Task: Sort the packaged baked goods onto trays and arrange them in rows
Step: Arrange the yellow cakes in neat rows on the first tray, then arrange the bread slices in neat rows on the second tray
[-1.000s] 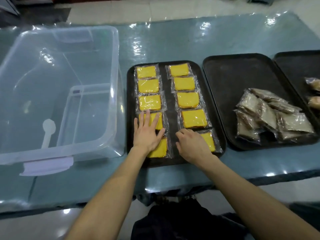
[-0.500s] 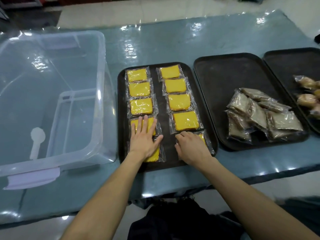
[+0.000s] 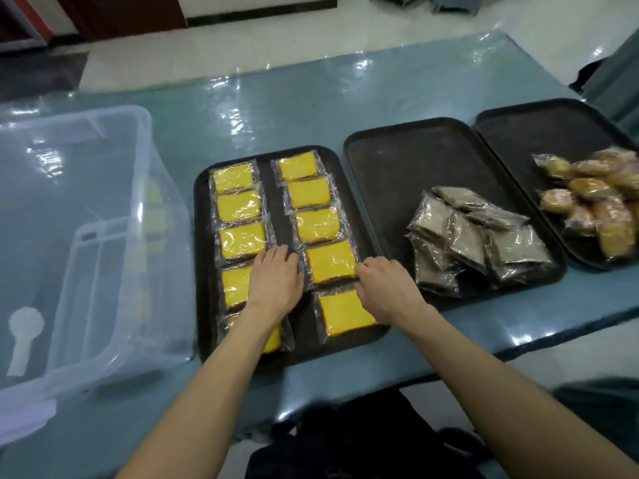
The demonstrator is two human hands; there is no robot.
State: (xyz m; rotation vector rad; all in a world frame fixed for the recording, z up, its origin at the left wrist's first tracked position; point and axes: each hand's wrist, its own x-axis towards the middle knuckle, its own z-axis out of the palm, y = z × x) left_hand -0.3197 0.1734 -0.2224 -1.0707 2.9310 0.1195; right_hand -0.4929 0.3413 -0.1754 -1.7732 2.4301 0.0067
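Yellow cake packets lie in two columns on the left black tray point(image 3: 202, 236). My left hand point(image 3: 276, 278) rests over the gap between the columns with bent fingers. It covers part of the fourth left packet point(image 3: 235, 286) and touches the left edge of the fourth right packet point(image 3: 332, 262). My right hand point(image 3: 383, 288) pinches that packet's right wrapper edge with curled fingers. The nearest right packet point(image 3: 340, 314) lies uncovered below.
The middle black tray point(image 3: 380, 146) holds a loose pile of grey-brown packets point(image 3: 477, 236). The right tray point(image 3: 501, 121) holds wrapped golden buns point(image 3: 594, 195). A big clear plastic bin point(image 3: 86, 236) stands left of the trays. The table's front edge runs just below the trays.
My left hand slid right from the lower left packets to the gap, fingers now bent. My right hand moved up from the nearest right packet to the fourth one's edge.
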